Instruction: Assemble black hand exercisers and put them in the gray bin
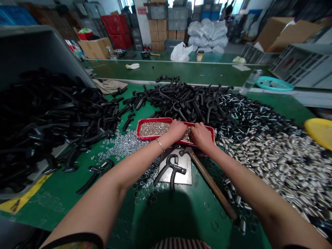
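My left hand [177,130] and my right hand [201,135] reach over the right one of two red trays [213,133], side by side. Both have curled fingers pointing down into small metal pieces [187,135]; what the fingertips pinch, if anything, is hidden. The left red tray [137,128] holds many tiny metal parts [154,128]. Nearer me, a black hand-grip exerciser frame [173,169] with a small metal cylinder lies on a metal plate [188,178]. A hammer [211,181] with a wooden handle rests diagonally beside the plate, its head near the tray.
Black handles [181,100] are heaped behind the trays and spill from a grey bin [75,58] at left. Metal sleeves [275,162], black parts with screws [251,110] and nuts [124,143] cover the green table. A yellow lid [320,131] sits at far right.
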Demonstrator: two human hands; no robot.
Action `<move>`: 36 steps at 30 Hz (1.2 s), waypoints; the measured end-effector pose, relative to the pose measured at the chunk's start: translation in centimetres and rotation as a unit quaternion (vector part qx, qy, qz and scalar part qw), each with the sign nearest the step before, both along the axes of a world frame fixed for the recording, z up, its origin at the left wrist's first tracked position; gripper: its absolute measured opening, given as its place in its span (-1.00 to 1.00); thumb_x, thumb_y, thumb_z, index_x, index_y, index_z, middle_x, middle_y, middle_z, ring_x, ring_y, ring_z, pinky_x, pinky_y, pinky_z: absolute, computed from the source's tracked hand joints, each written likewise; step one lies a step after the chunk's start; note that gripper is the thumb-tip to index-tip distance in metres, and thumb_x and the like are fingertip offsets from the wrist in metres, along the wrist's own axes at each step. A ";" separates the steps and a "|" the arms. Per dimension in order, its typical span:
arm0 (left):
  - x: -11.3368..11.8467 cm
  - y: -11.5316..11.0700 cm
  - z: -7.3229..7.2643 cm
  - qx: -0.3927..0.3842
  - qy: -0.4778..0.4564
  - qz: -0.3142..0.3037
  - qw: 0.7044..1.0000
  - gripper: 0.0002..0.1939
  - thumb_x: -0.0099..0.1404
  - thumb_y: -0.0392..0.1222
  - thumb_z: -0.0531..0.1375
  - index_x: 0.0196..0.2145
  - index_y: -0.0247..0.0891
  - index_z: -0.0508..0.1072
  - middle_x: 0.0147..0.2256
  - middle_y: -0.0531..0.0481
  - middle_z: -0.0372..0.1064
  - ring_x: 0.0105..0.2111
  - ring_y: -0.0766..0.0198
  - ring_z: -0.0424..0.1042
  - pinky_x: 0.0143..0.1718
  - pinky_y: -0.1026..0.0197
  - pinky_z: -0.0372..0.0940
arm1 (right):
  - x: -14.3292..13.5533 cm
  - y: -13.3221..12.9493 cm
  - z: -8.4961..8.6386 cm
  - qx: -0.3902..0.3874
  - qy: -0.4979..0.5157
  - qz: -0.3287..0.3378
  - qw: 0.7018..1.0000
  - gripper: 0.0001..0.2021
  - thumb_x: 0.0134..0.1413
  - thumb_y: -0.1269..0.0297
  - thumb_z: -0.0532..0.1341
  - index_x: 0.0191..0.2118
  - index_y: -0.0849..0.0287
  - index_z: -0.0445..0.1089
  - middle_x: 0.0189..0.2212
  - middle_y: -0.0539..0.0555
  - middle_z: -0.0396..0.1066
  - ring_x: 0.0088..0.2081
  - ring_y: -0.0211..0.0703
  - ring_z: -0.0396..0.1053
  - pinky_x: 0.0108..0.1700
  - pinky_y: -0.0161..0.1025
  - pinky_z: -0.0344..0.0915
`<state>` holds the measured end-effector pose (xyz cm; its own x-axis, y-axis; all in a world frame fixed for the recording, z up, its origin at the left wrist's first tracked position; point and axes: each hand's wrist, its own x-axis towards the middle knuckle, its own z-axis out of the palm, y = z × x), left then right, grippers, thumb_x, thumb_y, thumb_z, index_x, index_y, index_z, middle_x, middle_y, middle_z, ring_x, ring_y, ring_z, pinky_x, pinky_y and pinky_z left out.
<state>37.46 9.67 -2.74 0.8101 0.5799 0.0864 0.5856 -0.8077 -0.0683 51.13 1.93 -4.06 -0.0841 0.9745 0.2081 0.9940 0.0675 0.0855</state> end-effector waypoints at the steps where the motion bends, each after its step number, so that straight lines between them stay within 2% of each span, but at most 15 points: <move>1: -0.2 -0.2 -0.4 0.009 -0.009 -0.002 1.000 -0.75 0.41 -0.36 0.02 -0.19 -0.42 0.51 -0.19 -0.28 0.50 -0.10 -0.03 0.43 -0.05 -0.04 0.17 | 0.0 -0.1 -0.2 0.005 0.000 0.004 1.000 -0.77 0.30 0.39 0.07 -0.20 0.31 0.49 -0.21 0.31 0.41 -0.10 0.13 0.22 -0.20 -0.11 0.20; 6: -1.2 -1.0 -1.8 0.059 -0.070 0.019 0.996 -0.77 0.44 -0.34 -0.03 -0.16 -0.41 0.43 -0.19 -0.25 0.46 -0.11 -0.03 0.42 -0.05 -0.06 0.17 | 0.4 -0.6 -1.1 0.041 0.025 0.015 0.999 -0.74 0.33 0.40 0.03 -0.22 0.24 0.48 -0.24 0.28 0.42 -0.13 0.12 0.21 -0.16 -0.09 0.18; 9: -0.9 -1.0 -2.2 0.061 -0.095 0.002 0.994 -0.77 0.45 -0.36 -0.05 -0.12 -0.38 0.39 -0.16 -0.23 0.45 -0.10 0.02 0.42 -0.03 -0.01 0.19 | 0.6 -0.4 -1.8 0.059 0.072 0.026 0.995 -0.74 0.33 0.42 0.00 -0.16 0.24 0.45 -0.22 0.27 0.44 -0.13 0.11 0.23 -0.13 -0.08 0.19; 11: -0.6 -0.9 -2.3 0.042 -0.126 0.006 0.991 -0.80 0.45 -0.35 -0.04 -0.12 -0.37 0.37 -0.20 -0.22 0.45 -0.13 0.05 0.43 -0.05 0.04 0.22 | 0.8 -0.1 -2.1 0.071 0.120 0.039 0.989 -0.73 0.32 0.43 -0.01 -0.14 0.25 0.44 -0.20 0.27 0.45 -0.14 0.10 0.26 -0.09 -0.07 0.20; 14: -1.1 -1.2 -2.0 -0.026 -0.218 0.080 0.972 -0.85 0.44 -0.29 0.03 -0.12 -0.36 0.35 -0.28 -0.16 0.44 -0.25 0.11 0.45 -0.17 0.11 0.28 | 1.1 0.1 -1.9 0.080 0.162 0.055 0.982 -0.72 0.32 0.42 0.00 -0.10 0.25 0.46 -0.19 0.25 0.46 -0.14 0.07 0.29 -0.05 -0.06 0.22; 16: -2.6 -1.9 -1.5 -0.070 -0.304 0.116 0.943 -0.88 0.43 -0.26 0.07 -0.12 -0.33 0.34 -0.29 -0.11 0.43 -0.30 0.16 0.44 -0.21 0.15 0.29 | 1.3 -0.3 -1.4 0.093 0.182 0.052 0.977 -0.72 0.32 0.40 0.02 -0.08 0.24 0.48 -0.20 0.24 0.45 -0.14 0.07 0.30 -0.04 -0.04 0.24; 20: -8.3 -5.3 -0.9 -0.124 -0.397 0.081 0.906 -0.91 0.43 -0.25 0.10 -0.20 -0.25 0.40 -0.21 -0.07 0.43 -0.15 0.20 0.41 -0.06 0.12 0.30 | 1.0 -3.5 -0.3 0.099 0.294 0.077 0.948 -0.77 0.29 0.32 0.11 -0.12 0.15 0.53 -0.21 0.20 0.45 -0.11 0.06 0.34 -0.02 0.00 0.27; 23: -12.4 -9.0 -1.6 -0.224 -0.377 0.094 0.894 -0.90 0.41 -0.26 0.13 -0.21 -0.22 0.46 -0.24 -0.02 0.44 -0.21 0.23 0.43 -0.10 0.12 0.32 | -0.2 -6.9 -0.2 0.024 0.401 0.102 0.910 -0.81 0.26 0.26 0.15 -0.14 0.08 0.51 -0.20 0.12 0.49 -0.10 0.02 0.39 0.00 0.00 0.30; 25: -13.8 -11.2 -2.3 -0.286 -0.359 0.109 0.882 -0.92 0.39 -0.22 0.16 -0.23 -0.23 0.46 -0.30 0.01 0.44 -0.29 0.25 0.43 -0.18 0.15 0.33 | -1.3 -8.6 -0.5 -0.041 0.488 0.079 0.868 -0.83 0.23 0.23 0.18 -0.14 0.07 0.49 -0.18 0.09 0.52 -0.12 -0.02 0.43 -0.02 -0.01 0.34; 29: -13.6 -13.3 -3.1 -0.282 -0.312 0.116 0.900 -0.84 0.40 -0.12 0.17 -0.28 -0.23 0.45 -0.27 -0.03 0.41 -0.25 0.20 0.41 -0.16 0.12 0.32 | -3.3 -9.6 -1.2 -0.159 0.676 0.009 0.719 -0.77 0.12 0.14 0.27 -0.16 0.13 0.40 -0.33 0.08 0.53 -0.37 -0.13 0.47 -0.27 -0.12 0.43; 30: -13.2 -13.4 -3.1 -0.266 -0.293 0.120 0.911 -0.83 0.41 -0.11 0.15 -0.29 -0.24 0.45 -0.26 -0.04 0.40 -0.24 0.19 0.40 -0.15 0.10 0.32 | -3.6 -9.5 -1.4 -0.174 0.702 -0.004 0.690 -0.75 0.09 0.12 0.29 -0.18 0.14 0.37 -0.36 0.08 0.53 -0.42 -0.14 0.46 -0.34 -0.15 0.43; 31: -12.9 -13.4 -3.1 -0.248 -0.272 0.123 0.922 -0.82 0.42 -0.11 0.14 -0.29 -0.24 0.44 -0.26 -0.06 0.39 -0.23 0.17 0.39 -0.15 0.09 0.32 | -3.9 -9.3 -1.5 -0.182 0.712 -0.015 0.678 -0.74 0.08 0.09 0.29 -0.20 0.14 0.36 -0.38 0.08 0.52 -0.44 -0.15 0.45 -0.39 -0.19 0.41; 32: -12.7 -13.4 -3.0 -0.228 -0.252 0.125 0.932 -0.81 0.43 -0.11 0.12 -0.29 -0.25 0.43 -0.26 -0.07 0.38 -0.23 0.16 0.38 -0.15 0.08 0.32 | -4.1 -9.0 -1.6 -0.179 0.707 -0.022 0.684 -0.74 0.09 0.08 0.29 -0.22 0.15 0.37 -0.39 0.08 0.52 -0.44 -0.15 0.45 -0.41 -0.21 0.40; 33: -12.5 -13.4 -2.9 -0.207 -0.231 0.122 0.943 -0.80 0.44 -0.12 0.10 -0.29 -0.25 0.43 -0.27 -0.07 0.38 -0.23 0.15 0.38 -0.15 0.07 0.32 | -4.3 -8.8 -1.7 -0.167 0.687 -0.023 0.707 -0.75 0.11 0.07 0.27 -0.24 0.15 0.39 -0.39 0.08 0.52 -0.42 -0.14 0.45 -0.41 -0.21 0.39; 36: -12.2 -13.3 -2.8 -0.145 -0.169 0.077 0.972 -0.76 0.47 -0.14 0.04 -0.26 -0.28 0.43 -0.26 -0.10 0.38 -0.18 0.11 0.36 -0.10 0.04 0.31 | -4.6 -8.0 -2.0 -0.093 0.568 0.011 0.817 -0.80 0.17 0.12 0.23 -0.28 0.14 0.49 -0.33 0.07 0.53 -0.28 -0.10 0.45 -0.20 -0.14 0.37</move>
<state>25.22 -3.63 -5.57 0.6661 0.7311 0.1475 0.6498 -0.6660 0.3664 46.57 -6.10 -6.03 0.0424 0.9990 0.0121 0.4227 -0.0070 -0.9062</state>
